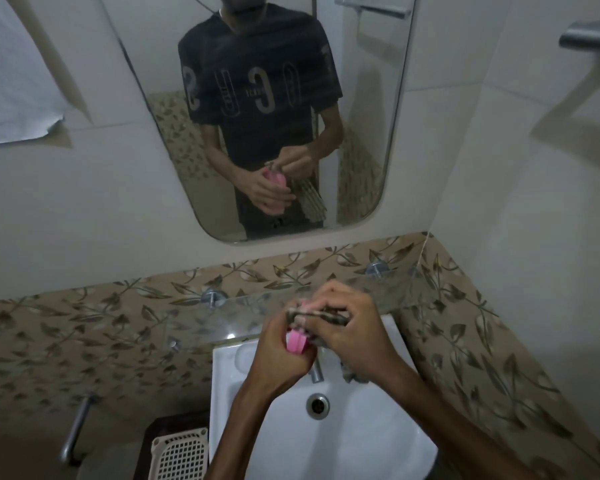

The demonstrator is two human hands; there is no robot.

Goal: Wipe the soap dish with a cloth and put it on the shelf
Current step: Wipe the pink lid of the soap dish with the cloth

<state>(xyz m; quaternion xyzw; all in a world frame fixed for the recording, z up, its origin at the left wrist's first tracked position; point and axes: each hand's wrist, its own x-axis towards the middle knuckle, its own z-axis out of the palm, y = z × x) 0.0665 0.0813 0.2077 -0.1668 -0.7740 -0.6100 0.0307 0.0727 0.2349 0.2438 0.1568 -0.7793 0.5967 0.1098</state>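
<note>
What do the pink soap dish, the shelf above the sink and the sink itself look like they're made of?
Soap dish: likely plastic, opaque uniform pink with moulded edges. Shelf: clear glass, or maybe acrylic; the tiles show through it. Sink: probably glazed ceramic, glossy white.

There are two hands, a left hand and a right hand. There is one pink soap dish and one cloth. There is one white sink with one drain and one tap. There is one glass shelf, and two round metal pegs show on it, one on the left and one on the right. There is one mirror on the wall. There is one white basket down below. There is one sheet of paper on the wall.
</note>
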